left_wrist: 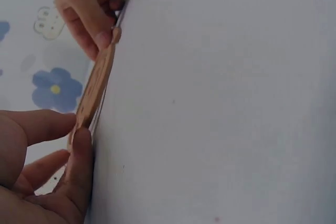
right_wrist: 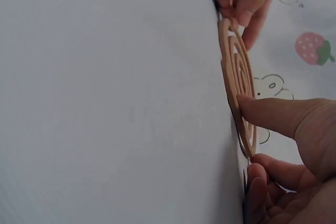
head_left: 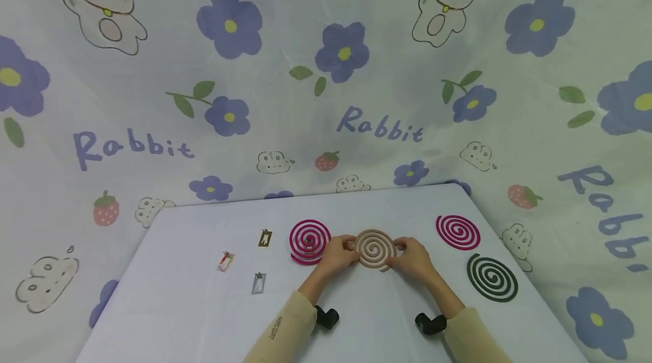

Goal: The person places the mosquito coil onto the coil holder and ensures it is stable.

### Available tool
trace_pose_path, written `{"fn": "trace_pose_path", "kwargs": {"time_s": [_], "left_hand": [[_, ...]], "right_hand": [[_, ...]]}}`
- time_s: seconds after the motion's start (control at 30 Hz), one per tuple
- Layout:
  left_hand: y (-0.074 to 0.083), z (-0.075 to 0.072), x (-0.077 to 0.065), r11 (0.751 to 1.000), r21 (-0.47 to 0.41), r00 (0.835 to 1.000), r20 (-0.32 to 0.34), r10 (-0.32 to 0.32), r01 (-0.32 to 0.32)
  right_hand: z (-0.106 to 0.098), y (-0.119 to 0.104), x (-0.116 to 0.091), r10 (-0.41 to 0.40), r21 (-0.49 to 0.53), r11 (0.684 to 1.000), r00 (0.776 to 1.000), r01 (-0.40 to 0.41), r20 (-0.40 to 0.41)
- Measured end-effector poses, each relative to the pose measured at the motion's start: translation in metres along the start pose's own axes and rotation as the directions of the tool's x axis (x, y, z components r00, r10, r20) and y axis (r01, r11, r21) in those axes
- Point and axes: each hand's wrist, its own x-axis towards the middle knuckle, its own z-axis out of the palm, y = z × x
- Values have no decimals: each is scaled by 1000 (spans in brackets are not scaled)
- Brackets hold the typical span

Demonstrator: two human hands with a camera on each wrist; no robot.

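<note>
Parts of the tan coil's (head_left: 374, 248) rim are hidden by fingers, and in both wrist views the spiral appears nearly edge-on; whether it touches the white tabletop (head_left: 178, 306) I cannot tell. The near edge of the head view cuts off both beige sleeves (head_left: 285, 323), and the left one's lettering is hard to read. At the heart of the left magenta coil (head_left: 308, 241) sits something small and dark, too tiny to make out. The left hand (head_left: 337, 254) pinches the tan coil's left rim between thumb and fingers, close beside that magenta coil; the right hand (head_left: 414, 258) pinches the right rim, its fingers only slightly parted around the thin edge. Toward the right side lie another magenta coil (head_left: 458, 232) and, nearer, a dark green coil (head_left: 492, 278). To the left, well apart from the hands, are a gold piece (head_left: 265, 238), a silver piece (head_left: 258, 282) and a reddish shiny piece (head_left: 226, 261).
</note>
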Motion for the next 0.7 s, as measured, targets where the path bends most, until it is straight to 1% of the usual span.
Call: {"fn": "trace_pose_path", "kwargs": {"time_s": [0.1,0.17,0.23,0.3,0.37,0.47,0.57,0.7], "left_hand": [[-1,2,-2,1000,9,1000,-23,8,-8],[0,3,-4,1000,-6,999,-30,23,-23],[4,4,-7,999,-18,999,-33,32,-33],[5,4,-9,999,-35,999,-34,39,-40],[6,4,-11,996,-88,999,-35,27,-30],[5,4,-14,983,-183,999,-50,-14,4],[6,2,-19,963,-268,997,-61,-39,21],[9,-1,-26,936,-353,997,-60,-38,15]], "right_hand": [[2,1,-1,20,10,1000,1000,-20,-22],[3,0,-3,35,27,999,998,-34,-44],[4,-4,-6,58,67,996,995,-53,-79],[5,-9,-9,85,160,985,991,-68,-101],[6,-15,-13,114,274,958,988,-83,-101],[9,-23,-16,149,421,901,986,-103,-77],[10,-28,-19,172,502,856,983,-120,-58],[10,-36,-21,169,578,807,985,-124,-25]]}}
